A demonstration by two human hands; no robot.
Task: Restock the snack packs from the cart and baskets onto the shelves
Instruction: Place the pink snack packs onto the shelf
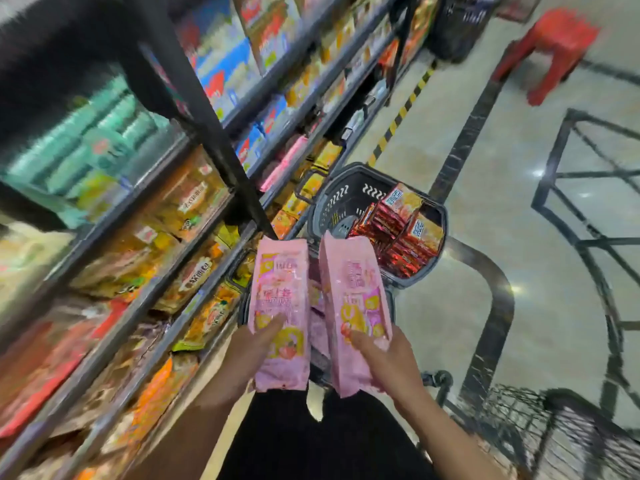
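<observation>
Head view. Two pink snack packs held up side by side above a dark basket (377, 202), well in front of the body. Left pink pack (281, 306): long flat pouch, glossy pink, printed characters mid-panel, yellow and strawberry-red artwork near the lower end. Right pink pack (353, 306): same pink pouch, tilted slightly rightward, yellow and purple artwork low on its face. The two packs are near each other, a narrow gap between them; more pink packaging shows through that gap, too blurred to read.

Left hand (242, 358): grip clamped on the lower part of the left pack, thumb across its front. Right hand (388, 355): grip clamped on the lower part of the right pack, thumb on its front.

Basket sits on the floor just beside the shelves (166, 271); inside it, stacked red-and-orange packs (398, 230) fill the right half. Shelves run along the left, tiers crowded with orange, yellow and blue goods, heavily blurred. A black upright post (207, 116) of the shelving stands between the packs and the upper tiers. Wire cart (540, 420) at lower right. Red stool (550, 46) far up the aisle.
</observation>
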